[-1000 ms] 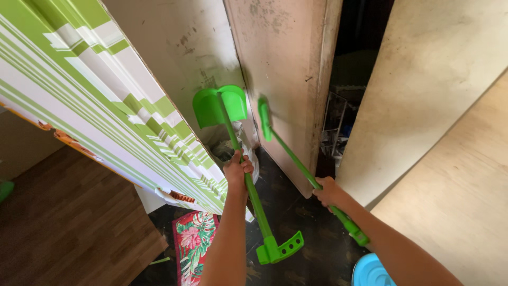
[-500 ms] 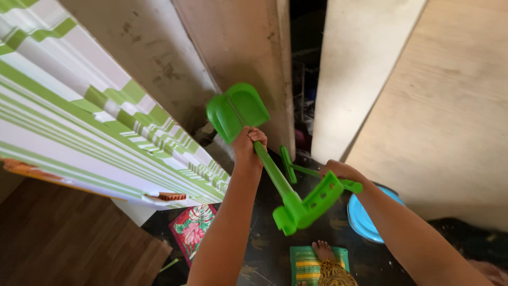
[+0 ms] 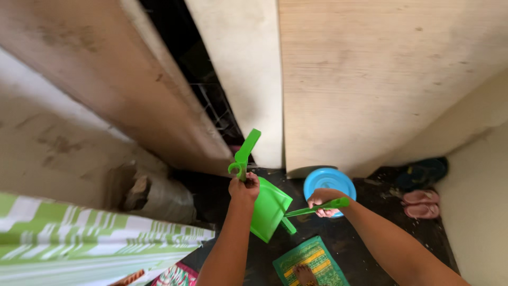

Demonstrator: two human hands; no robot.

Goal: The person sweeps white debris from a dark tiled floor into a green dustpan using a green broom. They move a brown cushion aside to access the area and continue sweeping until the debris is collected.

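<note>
Green dustpan (image 3: 270,209) hangs low in the middle, above the dark floor (image 3: 370,238). Left hand (image 3: 244,188) is closed around its long green handle (image 3: 244,153). Right hand (image 3: 321,202) is closed around a green broom stick (image 3: 312,209), just right of the dustpan. A blue lid (image 3: 329,181) lies behind that hand, and a green mat (image 3: 309,259) lies near.

dustpan (image 3: 270,209) handle: partly hidden inside left hand (image 3: 244,188)
broom (image 3: 312,208) head: behind the pan (unseen)
foot (image 3: 305,275): cropped by bottom edge
</note>
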